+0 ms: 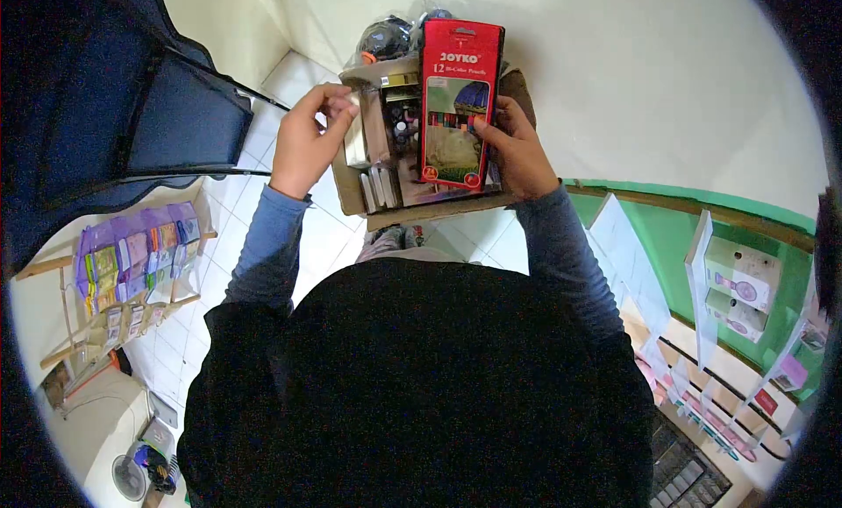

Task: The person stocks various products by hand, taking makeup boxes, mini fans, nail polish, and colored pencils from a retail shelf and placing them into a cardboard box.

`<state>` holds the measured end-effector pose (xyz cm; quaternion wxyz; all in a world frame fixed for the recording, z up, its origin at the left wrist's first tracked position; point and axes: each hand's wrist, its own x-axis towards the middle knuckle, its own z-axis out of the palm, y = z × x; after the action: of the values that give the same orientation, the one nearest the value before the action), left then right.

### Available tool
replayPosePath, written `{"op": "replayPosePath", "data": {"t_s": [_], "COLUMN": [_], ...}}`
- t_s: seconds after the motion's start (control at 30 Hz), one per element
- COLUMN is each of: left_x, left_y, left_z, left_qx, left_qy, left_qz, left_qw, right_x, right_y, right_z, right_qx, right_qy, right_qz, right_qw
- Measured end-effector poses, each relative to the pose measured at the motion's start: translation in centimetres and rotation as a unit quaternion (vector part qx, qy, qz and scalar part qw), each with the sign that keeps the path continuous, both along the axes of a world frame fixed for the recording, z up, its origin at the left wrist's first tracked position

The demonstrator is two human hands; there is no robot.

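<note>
A red pack of colored pencils (pixel 462 61) is upright in my right hand (pixel 526 157), with the thumb across its front and the fingers behind its right edge. Behind and below it is an open cardboard box (pixel 430 214) holding small bottles (pixel 402 127), white slim packets (pixel 379 188) and a long pale carton (pixel 374 127). My left hand (pixel 311 144) is at the box's left side, thumb and fingers curled together near a white item; whatever they pinch is too small to make out. The pack hides part of the box's contents.
Dark items in clear plastic (pixel 386 39) lie behind the box against the wall. To the left hang a dark cloth canopy (pixel 88 96) and a rack of colorful packets (pixel 136 254). White shelves (pixel 697 280) line the green wall on the right. A fan (pixel 129 477) stands lower left.
</note>
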<state>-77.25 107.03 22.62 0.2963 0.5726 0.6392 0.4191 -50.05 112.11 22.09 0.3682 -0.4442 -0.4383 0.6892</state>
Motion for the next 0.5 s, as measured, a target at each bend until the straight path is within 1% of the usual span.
{"op": "replayPosePath", "data": {"t_s": [0.03,0.1,0.13,0.23,0.27,0.3,0.37,0.47,0.5], "left_x": [0.2,0.5,0.8,1.8,2.3,3.1,5.4,8.7,9.5], "left_y": [-0.1,-0.4,-0.5,-0.7,-0.7,-0.6,-0.3,0.5,1.0], "left_z": [-0.1,-0.4,-0.8,-0.8,-0.7,-0.7,-0.8,-0.5,-0.7], "left_qx": [0.012,0.036,0.049,0.049,-0.011,-0.020,-0.036,-0.067,-0.067], "left_qy": [0.016,0.049,0.019,-0.005,-0.035,-0.076,-0.156,-0.236,-0.243], "left_qz": [-0.008,-0.023,-0.026,-0.042,-0.065,-0.084,-0.122,-0.159,-0.164], "left_qw": [1.000,0.998,0.998,0.998,0.997,0.993,0.980,0.956,0.954], "right_x": [0.0,0.2,0.4,1.4,2.0,2.7,3.5,3.2,3.1], "right_y": [0.1,0.3,0.4,1.0,1.1,1.2,1.4,-0.3,-0.8], "right_z": [-0.1,0.0,0.1,1.5,1.6,1.7,1.9,2.5,2.6], "right_qx": [0.024,0.035,0.041,0.099,0.134,0.169,0.234,0.287,0.311], "right_qy": [-0.012,0.013,0.026,0.003,-0.077,-0.156,-0.310,-0.411,-0.428], "right_qz": [0.002,-0.027,-0.041,-0.052,-0.038,-0.025,0.000,-0.002,-0.010], "right_qw": [1.000,0.999,0.998,0.994,0.987,0.973,0.922,0.865,0.848]}}
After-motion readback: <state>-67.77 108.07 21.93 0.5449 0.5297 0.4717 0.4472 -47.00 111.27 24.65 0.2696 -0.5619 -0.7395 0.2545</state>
